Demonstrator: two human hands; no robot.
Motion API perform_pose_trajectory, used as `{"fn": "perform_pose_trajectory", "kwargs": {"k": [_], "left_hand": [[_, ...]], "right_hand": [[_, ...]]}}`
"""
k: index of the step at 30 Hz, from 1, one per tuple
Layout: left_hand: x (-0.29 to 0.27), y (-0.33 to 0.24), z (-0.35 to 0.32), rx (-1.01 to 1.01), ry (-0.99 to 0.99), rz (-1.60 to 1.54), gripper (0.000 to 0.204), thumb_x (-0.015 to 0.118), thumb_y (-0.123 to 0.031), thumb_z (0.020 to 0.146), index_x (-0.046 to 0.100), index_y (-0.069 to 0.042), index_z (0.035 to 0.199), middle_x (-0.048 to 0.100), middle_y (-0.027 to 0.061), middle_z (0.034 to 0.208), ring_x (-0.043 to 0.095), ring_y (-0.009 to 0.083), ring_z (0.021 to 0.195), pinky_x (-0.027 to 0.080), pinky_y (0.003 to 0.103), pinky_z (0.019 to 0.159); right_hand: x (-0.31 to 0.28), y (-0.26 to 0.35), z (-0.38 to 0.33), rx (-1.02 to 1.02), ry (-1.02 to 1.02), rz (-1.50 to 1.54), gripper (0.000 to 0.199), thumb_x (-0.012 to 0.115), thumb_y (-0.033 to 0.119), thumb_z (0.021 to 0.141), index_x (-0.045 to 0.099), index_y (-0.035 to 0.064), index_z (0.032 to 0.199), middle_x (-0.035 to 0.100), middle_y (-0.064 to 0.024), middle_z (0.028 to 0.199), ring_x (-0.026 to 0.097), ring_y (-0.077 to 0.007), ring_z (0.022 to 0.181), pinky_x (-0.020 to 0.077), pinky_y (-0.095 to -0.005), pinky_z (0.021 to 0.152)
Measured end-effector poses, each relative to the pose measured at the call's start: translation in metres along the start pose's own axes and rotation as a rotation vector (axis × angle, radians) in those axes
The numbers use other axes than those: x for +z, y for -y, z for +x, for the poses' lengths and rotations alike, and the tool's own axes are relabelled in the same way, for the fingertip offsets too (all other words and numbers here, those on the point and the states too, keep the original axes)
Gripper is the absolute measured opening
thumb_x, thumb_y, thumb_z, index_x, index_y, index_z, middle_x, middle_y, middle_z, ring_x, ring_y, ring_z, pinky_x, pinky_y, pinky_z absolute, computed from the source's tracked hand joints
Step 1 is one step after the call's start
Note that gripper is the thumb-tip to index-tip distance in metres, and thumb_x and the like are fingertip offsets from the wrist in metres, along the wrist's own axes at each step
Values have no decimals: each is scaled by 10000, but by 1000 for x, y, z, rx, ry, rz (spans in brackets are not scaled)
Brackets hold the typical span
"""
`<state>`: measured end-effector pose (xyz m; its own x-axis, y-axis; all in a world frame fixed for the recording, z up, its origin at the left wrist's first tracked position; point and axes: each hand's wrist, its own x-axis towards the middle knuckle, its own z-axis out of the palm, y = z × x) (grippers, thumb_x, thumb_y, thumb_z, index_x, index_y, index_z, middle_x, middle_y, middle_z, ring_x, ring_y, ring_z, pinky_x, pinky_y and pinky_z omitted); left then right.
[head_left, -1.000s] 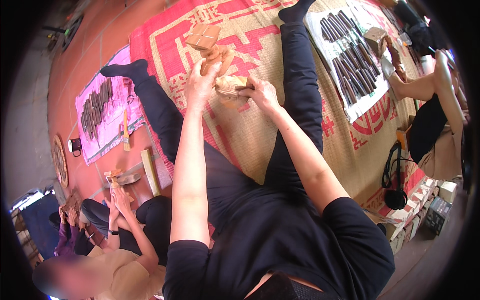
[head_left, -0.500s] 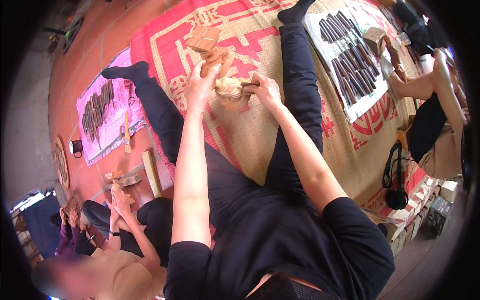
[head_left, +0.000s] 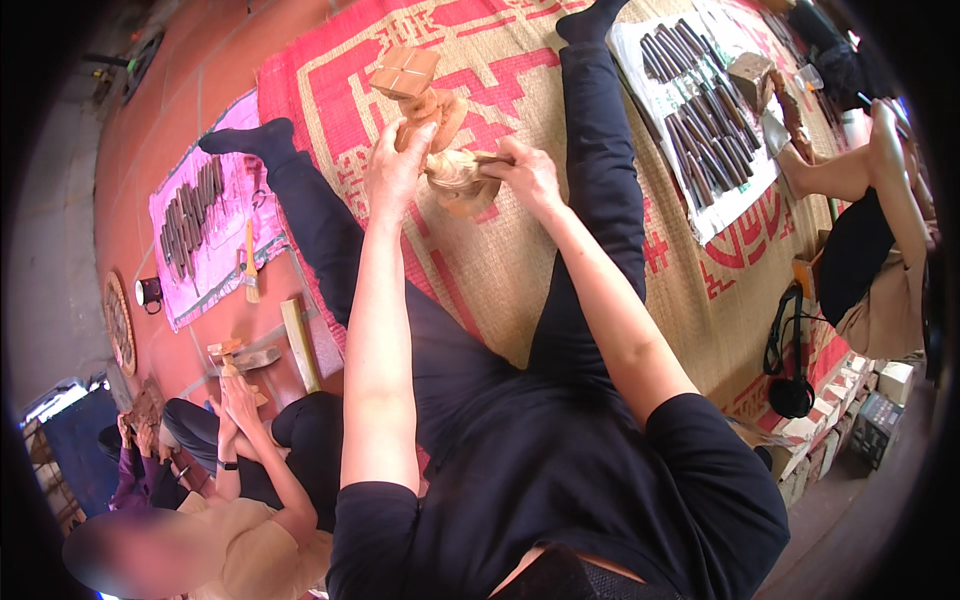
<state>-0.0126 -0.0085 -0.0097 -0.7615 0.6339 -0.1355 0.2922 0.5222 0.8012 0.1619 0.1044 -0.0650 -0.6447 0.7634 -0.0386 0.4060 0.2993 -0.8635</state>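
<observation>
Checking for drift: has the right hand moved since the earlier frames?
Barely. The right hand stays on the wooden carving, just right of the left hand, over the same red pattern of the woven mat.

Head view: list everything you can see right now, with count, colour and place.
Wooden carving: one, pale tan, held above the mat between both hands.
Wooden block: one, brown, on the mat just beyond the carving.
Woven mat: one, straw with red pattern, under the legs.
Pink cloth: one, left, carrying a row of dark carving tools.
White cloth: one, right, with more dark tools.
Co-worker: one, lower left, handling a small wood piece.
Another person's bare leg: far right.
Left hand: gripping the carving.
Right hand: on the carving's right side.
</observation>
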Motion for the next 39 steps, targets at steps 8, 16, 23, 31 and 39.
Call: {"fn": "perform_pose_trajectory", "kwargs": {"k": [8,16,23,31,39], "left_hand": [[1,-7,0,11,5,83,828,612,-682,785,538,-102,1372,595,197,1328,563,332,1240,431,401,1016],[4,-14,-5,-20,28,59,799,625,-644,797,544,-86,1363,592,201,1327,564,325,1239,427,403,1021],[1,-2,2,15,-10,-7,804,624,-667,788,567,-83,1337,618,196,1290,573,322,1228,436,397,1008],[4,-2,-1,39,-36,55,813,604,-676,797,537,-101,1368,605,201,1306,571,327,1228,434,405,1008],[6,-12,-4,53,14,67,758,621,-627,821,518,-132,1385,595,195,1323,562,349,1230,428,436,1016]], "right_hand": [[1,-12,5,120,49,-111,286,792,298,762,632,65,804,684,-99,754,674,-256,734,494,-387,678],[16,31,-10,-6,135,241,244,798,246,760,648,72,844,660,-90,743,668,-248,705,495,-377,654],[-4,-15,9,85,15,-18,312,797,326,750,640,59,785,659,-89,729,655,-232,717,484,-382,668],[14,9,3,22,37,133,281,822,251,745,631,49,783,636,-71,690,601,-157,661,466,-343,631],[13,13,5,-81,-16,300,259,817,222,746,642,36,788,622,-68,724,591,-153,688,465,-316,650]]}}
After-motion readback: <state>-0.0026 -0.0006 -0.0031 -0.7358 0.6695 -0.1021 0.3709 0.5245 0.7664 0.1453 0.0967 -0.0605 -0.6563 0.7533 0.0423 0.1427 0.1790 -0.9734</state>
